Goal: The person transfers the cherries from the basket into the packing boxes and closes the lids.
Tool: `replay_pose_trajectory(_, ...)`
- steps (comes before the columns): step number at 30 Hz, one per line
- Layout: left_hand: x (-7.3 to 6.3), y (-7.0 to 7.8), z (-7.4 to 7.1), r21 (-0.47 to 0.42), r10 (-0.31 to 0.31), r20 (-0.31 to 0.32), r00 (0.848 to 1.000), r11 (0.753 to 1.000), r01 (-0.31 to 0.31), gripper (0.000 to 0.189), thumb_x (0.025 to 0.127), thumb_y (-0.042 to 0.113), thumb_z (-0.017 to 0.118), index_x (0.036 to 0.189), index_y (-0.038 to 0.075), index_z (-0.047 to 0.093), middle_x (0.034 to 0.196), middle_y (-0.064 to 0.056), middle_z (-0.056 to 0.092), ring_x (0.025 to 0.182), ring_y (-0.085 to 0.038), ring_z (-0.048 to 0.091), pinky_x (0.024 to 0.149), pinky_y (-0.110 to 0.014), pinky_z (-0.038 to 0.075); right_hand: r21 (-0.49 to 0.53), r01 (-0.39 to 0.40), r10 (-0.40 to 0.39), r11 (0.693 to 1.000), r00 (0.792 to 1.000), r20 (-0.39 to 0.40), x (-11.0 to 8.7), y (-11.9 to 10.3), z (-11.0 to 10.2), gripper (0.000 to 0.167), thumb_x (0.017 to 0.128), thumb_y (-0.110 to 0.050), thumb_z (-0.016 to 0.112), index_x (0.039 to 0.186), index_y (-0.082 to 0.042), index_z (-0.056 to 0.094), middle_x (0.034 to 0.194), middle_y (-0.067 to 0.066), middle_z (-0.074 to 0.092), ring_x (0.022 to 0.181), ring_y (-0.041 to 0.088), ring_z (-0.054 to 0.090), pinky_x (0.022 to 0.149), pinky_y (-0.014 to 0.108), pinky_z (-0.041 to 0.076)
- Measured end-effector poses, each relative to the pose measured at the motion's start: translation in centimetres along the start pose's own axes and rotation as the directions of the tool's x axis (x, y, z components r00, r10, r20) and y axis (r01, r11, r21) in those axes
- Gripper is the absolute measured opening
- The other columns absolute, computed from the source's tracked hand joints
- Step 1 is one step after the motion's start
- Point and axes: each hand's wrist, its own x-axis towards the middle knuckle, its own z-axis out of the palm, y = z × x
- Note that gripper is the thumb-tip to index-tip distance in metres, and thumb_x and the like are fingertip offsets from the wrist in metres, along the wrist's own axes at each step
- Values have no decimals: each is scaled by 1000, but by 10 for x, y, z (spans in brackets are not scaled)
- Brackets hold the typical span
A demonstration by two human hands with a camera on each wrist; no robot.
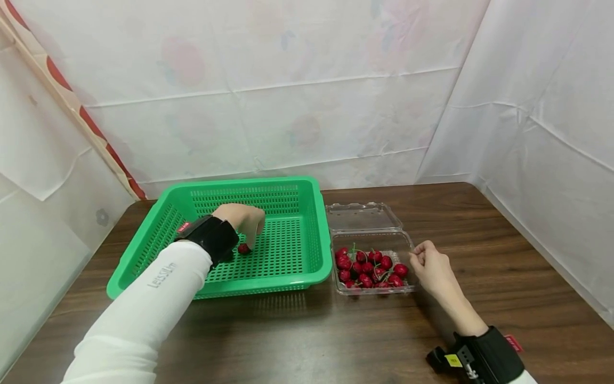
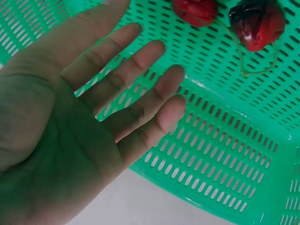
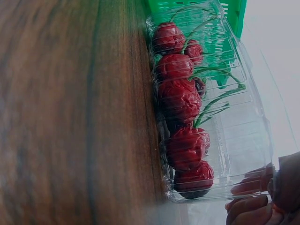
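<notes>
My left hand [image 1: 245, 217] reaches down inside the green basket [image 1: 314, 234], its fingers loosely extended. A red cherry [image 1: 243, 248] lies by its fingertips in the head view. In the left wrist view, two wrinkled cherries, one red [image 2: 196, 11] and one darker [image 2: 258, 24] with a green stem, sit beyond the hand [image 2: 101, 101], whose palm holds nothing. To the right, my right hand [image 1: 434, 268] pinches the side rim of a clear plastic box [image 1: 340, 240]. Several cherries [image 1: 366, 268] with green stems fill the box bottom; they also show through its wall [image 3: 248, 117].
The box's hinged lid [image 1: 362, 217] lies folded back, away from me. Basket and box stand side by side on a dark wooden table [image 1: 312, 341]. White sheets [image 1: 288, 106] hang behind and at both sides.
</notes>
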Motion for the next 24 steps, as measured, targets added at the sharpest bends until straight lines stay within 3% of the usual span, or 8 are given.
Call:
replay_pose_trajectory(7,7,3,11,115,-8,25,1000,993,5,26,74,15,73,97,11,62,92,0,56,84,-19,54,69,-35,47,1,-4,4,1000,1000,-5,-1,1,1,11,86,-6,50,87,4,47,60,3,45,48,13,41,45,28,35)
replay_pose_trajectory(15,10,9,18,284,-33,34,999,959,22,12,76,15,70,78,12,59,85,-2,57,77,-17,54,62,-30,46,9,-6,7,1000,1000,-14,-1,0,0,10,86,-5,51,87,4,48,61,3,46,49,13,41,47,28,36)
replay_pose_trajectory(24,0,11,24,322,-40,22,999,946,31,22,78,6,66,97,5,55,104,-14,55,73,-19,49,55,-29,38,5,-5,5,1000,1000,-1,0,0,2,10,86,-6,50,87,4,47,60,3,45,48,13,41,45,28,35)
